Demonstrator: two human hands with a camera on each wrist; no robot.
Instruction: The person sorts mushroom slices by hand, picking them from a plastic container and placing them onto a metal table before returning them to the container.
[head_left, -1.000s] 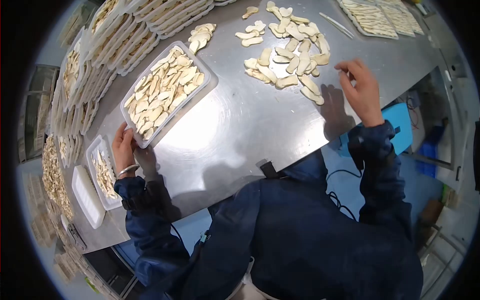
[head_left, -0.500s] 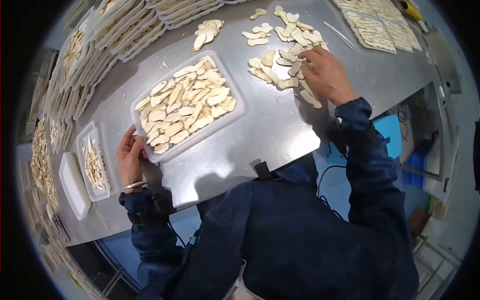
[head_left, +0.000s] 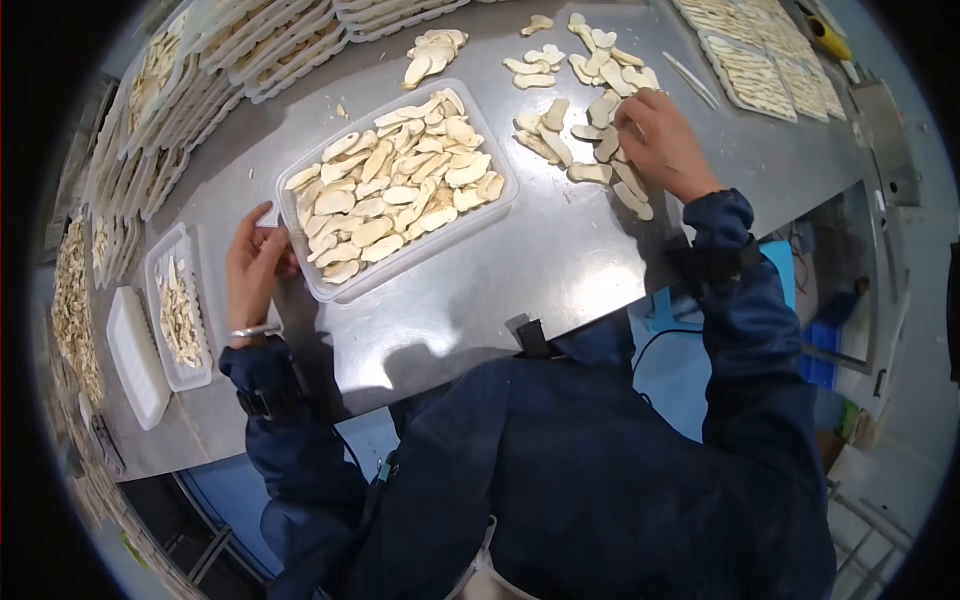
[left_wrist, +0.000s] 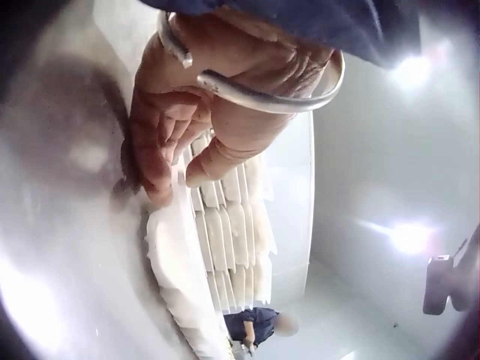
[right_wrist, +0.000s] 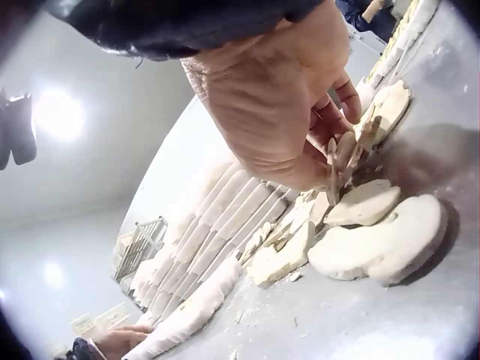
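My left hand (head_left: 252, 262) holds the near-left corner of the plastic tray (head_left: 300, 262); my right hand (head_left: 660, 142) pinches mushroom slices (head_left: 590, 172) from the far-right pile on the table (head_left: 520, 270)

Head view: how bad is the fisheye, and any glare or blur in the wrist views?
Head view: strong fisheye with black corners; soft glare on the steel table. Left wrist view: bright lamp flares, left hand close and soft. Right wrist view: right hand large and blurred, mushroom slices sharper.
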